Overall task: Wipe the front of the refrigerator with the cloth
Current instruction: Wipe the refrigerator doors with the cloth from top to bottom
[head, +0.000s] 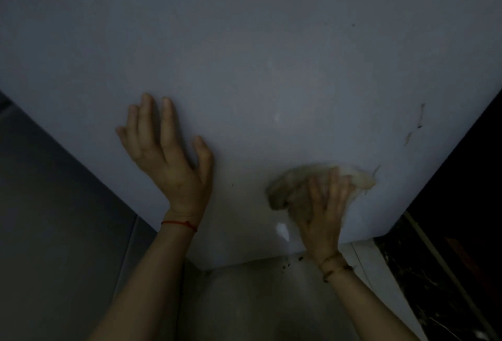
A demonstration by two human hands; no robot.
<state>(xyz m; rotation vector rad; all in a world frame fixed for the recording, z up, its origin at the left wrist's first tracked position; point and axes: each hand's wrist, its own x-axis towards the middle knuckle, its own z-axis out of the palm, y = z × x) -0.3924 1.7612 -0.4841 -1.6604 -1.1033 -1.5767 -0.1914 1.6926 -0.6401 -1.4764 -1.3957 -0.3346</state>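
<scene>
The pale grey-white front of the refrigerator (258, 69) fills most of the view, seen steeply from above in dim light. My right hand (324, 213) presses a crumpled beige cloth (293, 186) flat against the lower right part of the door; the cloth is blurred. My left hand (168, 150) rests flat on the door to the left, fingers spread, holding nothing. A red thread circles my left wrist. Small smudges and streaks (419, 118) mark the door near its right edge.
The door's lower edge (271, 262) sits just above a pale floor (258, 302) with a few dark crumbs. A grey tiled surface (54, 218) lies to the left. A dark marbled surface (461, 232) stands along the right side.
</scene>
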